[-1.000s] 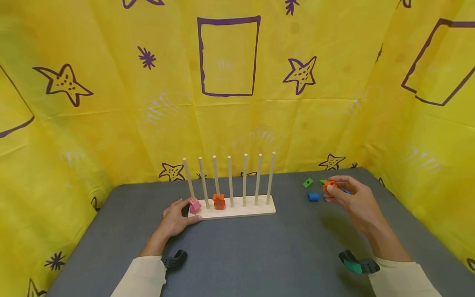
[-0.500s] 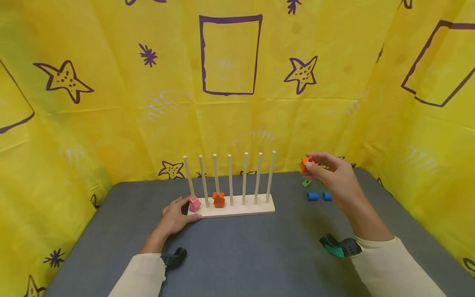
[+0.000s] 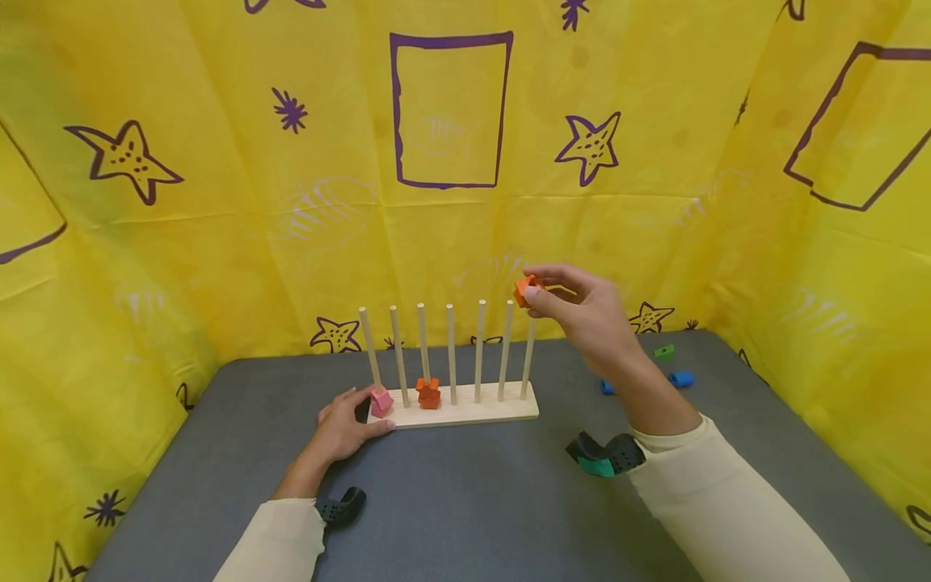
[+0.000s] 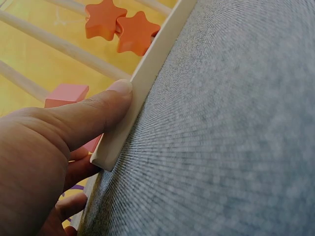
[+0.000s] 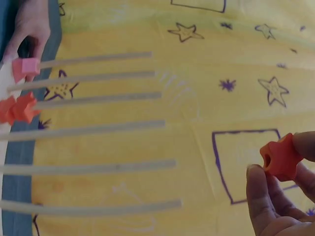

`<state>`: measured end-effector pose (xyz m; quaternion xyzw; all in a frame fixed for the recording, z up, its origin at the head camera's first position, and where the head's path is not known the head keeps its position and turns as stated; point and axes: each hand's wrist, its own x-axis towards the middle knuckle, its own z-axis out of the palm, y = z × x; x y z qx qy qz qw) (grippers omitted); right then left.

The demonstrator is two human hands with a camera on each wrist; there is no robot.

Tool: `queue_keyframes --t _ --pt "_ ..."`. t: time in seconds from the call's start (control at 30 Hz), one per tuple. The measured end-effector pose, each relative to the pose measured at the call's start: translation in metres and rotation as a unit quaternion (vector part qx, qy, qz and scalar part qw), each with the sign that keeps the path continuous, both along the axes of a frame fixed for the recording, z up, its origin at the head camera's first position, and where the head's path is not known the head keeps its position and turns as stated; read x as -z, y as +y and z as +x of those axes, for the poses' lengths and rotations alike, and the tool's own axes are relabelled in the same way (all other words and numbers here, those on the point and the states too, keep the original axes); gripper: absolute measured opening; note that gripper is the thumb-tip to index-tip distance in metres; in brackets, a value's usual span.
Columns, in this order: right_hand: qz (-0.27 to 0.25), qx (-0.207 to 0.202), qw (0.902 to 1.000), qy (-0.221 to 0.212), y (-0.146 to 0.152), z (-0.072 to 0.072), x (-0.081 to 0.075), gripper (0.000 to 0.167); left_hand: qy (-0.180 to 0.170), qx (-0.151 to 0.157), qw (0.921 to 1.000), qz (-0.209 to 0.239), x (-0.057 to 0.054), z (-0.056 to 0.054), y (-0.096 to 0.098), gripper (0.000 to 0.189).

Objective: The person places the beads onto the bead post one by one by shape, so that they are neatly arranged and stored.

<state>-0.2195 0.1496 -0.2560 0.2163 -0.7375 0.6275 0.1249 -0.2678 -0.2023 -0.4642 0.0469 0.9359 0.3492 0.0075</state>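
An orange star-shaped bead [image 3: 525, 291] is pinched between the thumb and fingers of my right hand [image 3: 592, 323]. That hand is raised near the tops of the rightmost pegs, and the bead's hole shows in the right wrist view. My left hand [image 3: 340, 428] grips the left end of the wooden peg board [image 3: 473, 412], its thumb on the front edge and its fingers behind. Pink beads [image 5: 27, 68] sit low on the leftmost peg. Two orange star beads [image 4: 138, 33] are stacked at the foot of the third peg from the left.
On the grey table [image 3: 465, 501], blue cylindrical beads [image 3: 681, 379] and a green bead [image 3: 664, 351] lie to the right, partly hidden by my right arm. A yellow patterned cloth [image 3: 451, 234] hangs behind and at both sides.
My right hand has lifted the orange star bead from among the loose beads and carried it left to the peg tops. My left hand stays on the board.
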Motion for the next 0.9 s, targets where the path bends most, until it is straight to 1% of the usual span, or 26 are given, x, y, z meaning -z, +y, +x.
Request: queue_keyframes --t 0.2,0.37,0.47,0.7,0.9 --pt "0.002 -0.018 0.9997 0.015 -0.031 -0.01 -0.008 0.029 0.006 0.003 1.0 -0.001 -0.001 0.0 -0.001 0.086" --pt "0.002 -0.022 0.9994 0.028 -0.053 -0.018 -0.009 0.028 0.009 0.006 0.9999 0.001 -0.001 0.0 -0.001 0.085" --pt "0.009 -0.019 0.9994 0.026 -0.064 -0.024 -0.009 0.027 0.008 0.007 0.9999 0.004 -0.002 0.0 -0.001 0.086" --pt "0.027 -0.02 0.9994 -0.009 -0.09 -0.04 -0.002 0.028 0.011 0.009 0.9999 0.003 -0.002 0.002 0.0 0.084" --pt "0.06 -0.015 0.9981 -0.007 -0.106 -0.051 0.009 0.028 0.017 0.013 0.9998 0.005 -0.001 0.002 0.001 0.082"
